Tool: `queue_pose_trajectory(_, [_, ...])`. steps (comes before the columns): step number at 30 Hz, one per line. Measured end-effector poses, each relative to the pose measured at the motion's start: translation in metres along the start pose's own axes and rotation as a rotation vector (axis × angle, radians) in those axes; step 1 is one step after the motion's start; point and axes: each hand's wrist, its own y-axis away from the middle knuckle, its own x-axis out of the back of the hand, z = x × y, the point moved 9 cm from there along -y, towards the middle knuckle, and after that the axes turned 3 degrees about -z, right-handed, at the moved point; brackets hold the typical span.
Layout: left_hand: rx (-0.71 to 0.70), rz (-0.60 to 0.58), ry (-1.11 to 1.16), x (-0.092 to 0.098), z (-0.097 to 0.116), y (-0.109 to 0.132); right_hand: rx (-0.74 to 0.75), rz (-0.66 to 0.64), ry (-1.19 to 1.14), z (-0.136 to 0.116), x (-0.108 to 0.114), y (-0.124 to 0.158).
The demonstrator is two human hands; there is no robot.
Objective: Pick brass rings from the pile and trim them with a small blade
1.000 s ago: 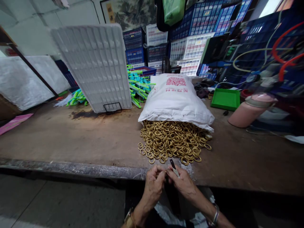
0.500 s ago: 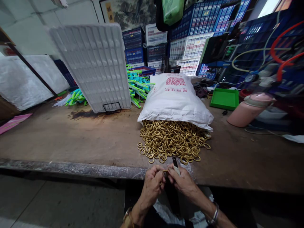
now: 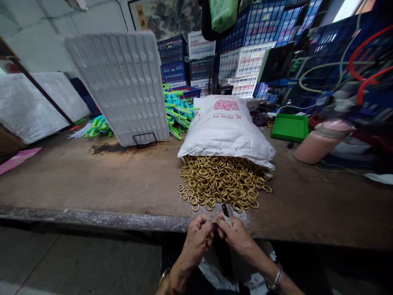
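Your right hand (image 3: 236,233) grips a tool (image 3: 226,214), pointed away from you, probably for safety. Your left hand (image 3: 198,235) pinches apparently a ring (image 3: 214,223) (mostly hidden), near the pile (image 3: 221,180) on the table (image 3: 123,184).

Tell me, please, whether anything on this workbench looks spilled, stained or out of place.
Yes: a dark, irregular stain marks the workbench beside the white tray, unlike the brown around it. Gold rings heaped before the white sack look spilled, though perhaps deliberately.
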Motion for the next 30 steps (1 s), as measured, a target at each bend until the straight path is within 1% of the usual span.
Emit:
queue_pose_trajectory(6, [0.005, -0.001, 0.035, -0.0016, -0.0005, 0.0022, -0.008, 0.018, -0.027, 0.0052, 0.0012, -0.0016])
queue_pose_trajectory(10, [-0.003, 0.016, 0.066, -0.0016, 0.0011, 0.0019, -0.002, 0.040, -0.041, 0.0009, 0.0027, -0.0009])
queue_pose_trajectory(17, [-0.006, -0.001, 0.032, -0.0004, -0.0030, 0.0009, -0.036, 0.065, -0.052, 0.0005, 0.0036, -0.0024])
queue_pose_trajectory(25, [-0.016, -0.024, 0.034, -0.0005, -0.0038, 0.0017, -0.004, 0.027, -0.050, 0.0010, 0.0004, -0.0027])
queue_pose_trajectory(30, [0.011, -0.021, 0.108, -0.0015, -0.0047, 0.0025, 0.004, 0.035, -0.043, -0.0002, 0.0009, -0.0026])
